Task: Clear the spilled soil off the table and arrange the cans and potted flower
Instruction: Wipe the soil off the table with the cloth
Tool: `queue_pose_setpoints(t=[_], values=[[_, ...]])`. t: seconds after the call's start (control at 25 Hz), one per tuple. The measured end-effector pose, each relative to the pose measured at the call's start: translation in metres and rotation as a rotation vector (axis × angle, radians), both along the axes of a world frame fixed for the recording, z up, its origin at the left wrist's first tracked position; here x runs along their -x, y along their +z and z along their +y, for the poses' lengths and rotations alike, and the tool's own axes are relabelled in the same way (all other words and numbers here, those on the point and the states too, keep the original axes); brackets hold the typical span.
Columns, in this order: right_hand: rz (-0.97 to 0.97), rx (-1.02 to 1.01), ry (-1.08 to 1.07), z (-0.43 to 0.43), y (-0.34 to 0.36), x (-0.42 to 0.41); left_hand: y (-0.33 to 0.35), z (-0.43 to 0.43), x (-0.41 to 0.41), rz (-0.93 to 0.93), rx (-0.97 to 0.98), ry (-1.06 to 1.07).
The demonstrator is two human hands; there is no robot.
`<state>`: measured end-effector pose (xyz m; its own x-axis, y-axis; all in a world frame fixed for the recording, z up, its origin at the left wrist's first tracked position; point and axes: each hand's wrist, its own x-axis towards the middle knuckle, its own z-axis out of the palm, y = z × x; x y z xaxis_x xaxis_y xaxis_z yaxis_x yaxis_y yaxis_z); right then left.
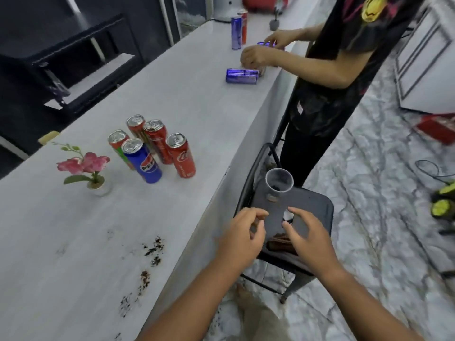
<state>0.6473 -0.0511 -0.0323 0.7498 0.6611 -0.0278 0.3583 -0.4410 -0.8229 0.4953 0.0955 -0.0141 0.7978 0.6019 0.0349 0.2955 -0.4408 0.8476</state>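
Both hands off the table edge: left hand [242, 236] and right hand [306, 236] flank a clear plastic cup [277, 193], fingers spread, contact unclear. Cup tilted, mouth facing away, dark soil inside. Spilled soil [152, 252] near table [197, 102] edge. Upright cans: blue Pepsi can [141, 161], red cans [181, 155]. Pink potted flower [86, 168] left of them.

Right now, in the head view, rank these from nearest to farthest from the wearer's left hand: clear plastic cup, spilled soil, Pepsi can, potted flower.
1. Clear plastic cup: between both hands, beside the left hand, over the chair.
2. Spilled soil: left, on the table's near edge.
3. Pepsi can: farther up the table, in the can cluster.
4. Potted flower: farthest left.
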Motion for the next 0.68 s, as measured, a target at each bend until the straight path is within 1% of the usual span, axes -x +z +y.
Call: queue_pose_setpoints(t=[0.08, 0.2, 0.32, 0.4, 0.52, 0.6, 0.68], values=[[0.051, 0.031, -0.063, -0.021, -0.02, -0.01, -0.021, -0.008, -0.018, 0.114, 0.039, -0.071], [0.136, 0.19, -0.137, -0.05, -0.057, -0.02, -0.053, -0.016, -0.041, 0.317, 0.027, -0.174], [0.153, 0.323, -0.107, -0.063, -0.091, -0.026, -0.078, -0.021, -0.062, 0.492, -0.015, -0.259], [0.157, 0.394, -0.077, -0.064, -0.102, -0.028, -0.09, -0.025, -0.073, 0.584, -0.043, -0.307], [0.115, 0.49, -0.05, -0.059, -0.114, -0.031, -0.103, -0.028, -0.08, 0.672, -0.101, -0.372], [0.054, 0.54, -0.062, -0.056, -0.119, -0.033, -0.11, -0.029, -0.084, 0.692, -0.123, -0.37], [0.035, 0.554, -0.097, -0.056, -0.118, -0.035, -0.113, -0.03, -0.085, 0.689, -0.127, -0.352]])
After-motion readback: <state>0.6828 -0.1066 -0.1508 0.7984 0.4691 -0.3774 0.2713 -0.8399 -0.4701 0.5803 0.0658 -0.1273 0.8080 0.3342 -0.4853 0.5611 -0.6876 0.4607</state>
